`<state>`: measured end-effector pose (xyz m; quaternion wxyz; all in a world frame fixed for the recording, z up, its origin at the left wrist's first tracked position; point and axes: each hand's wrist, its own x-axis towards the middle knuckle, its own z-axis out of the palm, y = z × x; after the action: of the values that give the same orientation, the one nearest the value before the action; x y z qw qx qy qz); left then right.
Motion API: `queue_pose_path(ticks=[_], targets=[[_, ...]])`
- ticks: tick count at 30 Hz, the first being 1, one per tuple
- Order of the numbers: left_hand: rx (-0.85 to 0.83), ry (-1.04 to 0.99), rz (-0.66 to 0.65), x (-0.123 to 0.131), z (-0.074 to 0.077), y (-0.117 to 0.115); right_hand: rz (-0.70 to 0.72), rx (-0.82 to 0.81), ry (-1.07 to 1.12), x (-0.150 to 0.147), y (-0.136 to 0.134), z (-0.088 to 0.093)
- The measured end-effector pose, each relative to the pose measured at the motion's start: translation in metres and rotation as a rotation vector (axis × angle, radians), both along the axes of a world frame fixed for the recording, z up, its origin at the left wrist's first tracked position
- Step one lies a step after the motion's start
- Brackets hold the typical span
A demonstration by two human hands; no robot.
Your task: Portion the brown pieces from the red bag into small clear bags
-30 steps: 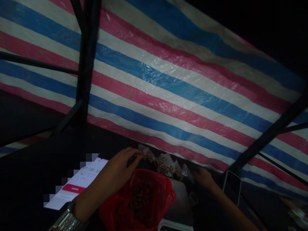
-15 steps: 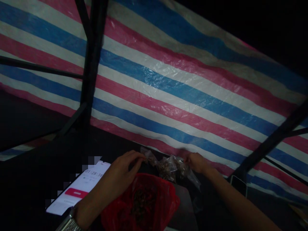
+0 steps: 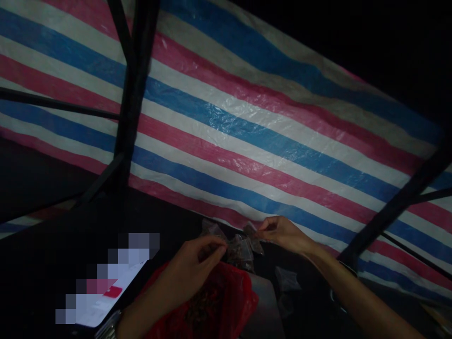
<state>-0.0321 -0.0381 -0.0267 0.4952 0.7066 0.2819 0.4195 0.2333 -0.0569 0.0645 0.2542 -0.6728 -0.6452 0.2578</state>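
My left hand [image 3: 196, 263] reaches over the red plastic bag [image 3: 243, 294], thumb and fingers pinched at the edge of a small clear plastic bag [image 3: 240, 249] with brown bits in it. Whether it grips that bag is too dark to tell. Between the fingertips of my right hand [image 3: 286, 235] is another small clear bag [image 3: 251, 230], held just above the pile. A further clear bag [image 3: 212, 228] lies behind my left fingertips. Inside the red bag are dark brown dried pieces [image 3: 203, 303], partly hidden by my left forearm.
A lit phone [image 3: 102, 303], partly blurred out, lies left of the red bag. Beneath the red bag's right side is a grey flat surface [image 3: 266, 301]. An empty-looking clear bag [image 3: 287, 278] lies on the dark table. Striped sheeting [image 3: 226, 141] and dark metal posts [image 3: 132, 103] stand behind.
My right hand has drawn left and turned, bringing a small bag over the pile. My left hand has shifted right and slightly down toward the small bags.
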Motion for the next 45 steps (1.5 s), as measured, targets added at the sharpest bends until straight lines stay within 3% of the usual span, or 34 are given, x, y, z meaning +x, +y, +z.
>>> queue_pose_path(ticks=[7, 13, 17, 22, 26, 29, 31, 35, 39, 45], targets=[[-0.102, -0.094, 0.039, -0.003, 0.001, 0.007, 0.117, 0.021, 0.203, -0.095, -0.002, -0.012], [-0.083, -0.116, 0.066, -0.017, 0.000, 0.011, 0.057, -0.033, 0.371, -0.117, -0.005, -0.015], [-0.077, -0.058, 0.111, -0.018, 0.000, 0.008, -0.041, -0.043, 0.401, -0.127, -0.009, -0.029], [-0.151, -0.019, 0.180, -0.016, 0.000, 0.005, -0.150, 0.142, 0.327, -0.130, -0.006, -0.043], [-0.377, -0.053, 0.044, -0.012, -0.003, 0.009, -0.150, 0.286, 0.287, -0.125, -0.007, -0.040], [-0.599, -0.133, -0.113, -0.012, -0.005, 0.012, -0.012, 0.347, 0.231, -0.122, -0.018, -0.041], [-0.660, -0.231, -0.164, -0.012, -0.007, 0.011, 0.129, 0.353, 0.124, -0.121, -0.028, -0.045], [-0.627, -0.353, -0.164, -0.009, -0.014, 0.009, 0.257, 0.358, -0.069, -0.117, -0.046, -0.059], [-0.500, -0.321, -0.179, -0.003, -0.028, 0.013, 0.295, 0.282, -0.288, -0.107, -0.056, -0.063], [-0.375, -0.186, -0.312, -0.006, -0.039, 0.011, 0.172, 0.380, -0.293, -0.088, -0.061, -0.052]])
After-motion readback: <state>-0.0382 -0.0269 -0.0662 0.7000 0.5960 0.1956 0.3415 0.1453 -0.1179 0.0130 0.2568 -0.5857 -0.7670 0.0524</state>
